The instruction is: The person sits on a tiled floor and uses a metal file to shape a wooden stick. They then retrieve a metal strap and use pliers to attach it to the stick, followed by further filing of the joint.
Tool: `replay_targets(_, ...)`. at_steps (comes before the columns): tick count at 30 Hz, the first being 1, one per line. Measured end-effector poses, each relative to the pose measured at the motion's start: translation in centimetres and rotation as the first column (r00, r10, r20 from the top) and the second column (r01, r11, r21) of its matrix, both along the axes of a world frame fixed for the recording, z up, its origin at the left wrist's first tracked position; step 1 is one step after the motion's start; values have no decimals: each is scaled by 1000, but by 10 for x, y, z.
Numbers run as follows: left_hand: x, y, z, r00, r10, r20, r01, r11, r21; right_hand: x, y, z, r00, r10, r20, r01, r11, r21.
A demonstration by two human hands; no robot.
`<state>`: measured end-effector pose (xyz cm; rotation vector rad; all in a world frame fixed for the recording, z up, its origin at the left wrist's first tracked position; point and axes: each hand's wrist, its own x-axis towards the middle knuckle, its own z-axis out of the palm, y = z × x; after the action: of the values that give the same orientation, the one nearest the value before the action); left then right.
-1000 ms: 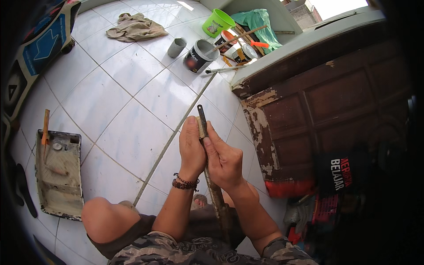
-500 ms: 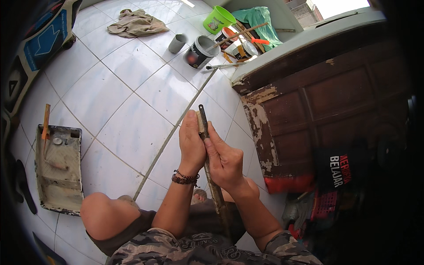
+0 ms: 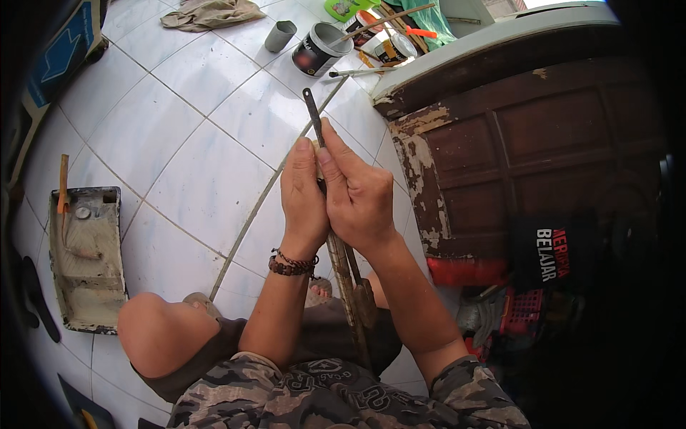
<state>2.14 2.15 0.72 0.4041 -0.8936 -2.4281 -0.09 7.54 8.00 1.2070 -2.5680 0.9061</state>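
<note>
My left hand is closed around the upper end of a long, paint-stained strip, which slopes down toward my lap. A pale edge shows between the hands. My right hand is closed, thumb and forefinger pinching a thin dark bar with a hole in its tip. The bar sticks out beyond the fingertips, and its other part seems to come out below my hands beside the strip, near a brown, rounded piece. The hands press together and hide the middle of both things.
A paint tray with a roller lies at left. Ahead stand a black paint bucket, a grey cup, a paint can and a brush. A crumpled cloth lies far off. A peeling brown door is at right.
Both hands have moved forward. The dark bar has slid farther out past the fingers, and its lower part now shows beside the strip. The view has tilted slightly, shifting the floor things upward.
</note>
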Motion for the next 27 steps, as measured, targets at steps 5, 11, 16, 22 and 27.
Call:
replay_targets(5,-6,1,3,999,37,26,-36,999,-11,6,23,-19,998,31,-62,-38,992,-117)
replay_targets(11,-6,-1,8,997,74,28,-74,997,-15,6,23,-20,999,35,-31,-38,995,-95)
replay_targets(16,-6,4,-9,997,65,39,-64,997,-31,2,-1,4,991,-51,122,46,998,42)
replay_targets(22,-8,3,-1,997,61,43,-60,998,-27,8,15,-9,999,13,-41,-14,1000,-28)
replay_targets(27,-3,-5,-1,997,45,59,-44,999,-21,11,19,-18,1000,11,-22,-13,997,-72)
